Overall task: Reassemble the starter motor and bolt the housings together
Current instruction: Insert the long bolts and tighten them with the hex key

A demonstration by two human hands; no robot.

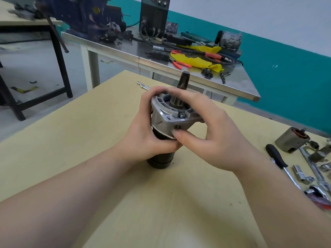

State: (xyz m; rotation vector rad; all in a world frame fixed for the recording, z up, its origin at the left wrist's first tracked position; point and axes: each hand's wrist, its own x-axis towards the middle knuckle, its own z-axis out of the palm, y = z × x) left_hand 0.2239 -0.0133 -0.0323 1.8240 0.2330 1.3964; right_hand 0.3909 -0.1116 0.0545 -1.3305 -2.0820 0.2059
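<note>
Left hand (146,129) wrapped around starter motor (162,140) at centre of frame, fingers curled behind silver front housing (163,116), thumb across black cylindrical body (160,161). Right hand (209,133) gripping same housing from right side, fingers arched over upper rim, thumb pressed against seam between housing and body. Motor standing upright on tan tabletop (89,140), black end down, splined pinion shaft (183,80) projecting upward out of housing. Small bolt head (182,115) seated in housing flange, facing camera. Loose cylindrical part with copper-coloured interior (292,141) at right edge of frame, well apart from motor. Black-handled driver (276,155), sockets (300,174) and chrome wrenches (315,169) scattered at lower right. Short metal rod (143,85) on tabletop just above left hand. Steel bench (179,68) across upper centre, carrying yellow rag (198,62), red-handled pliers (180,64), cables and dark machine unit (155,15). Blue vise (80,13) at upper left. Teal wall band (286,77) at right.
</note>
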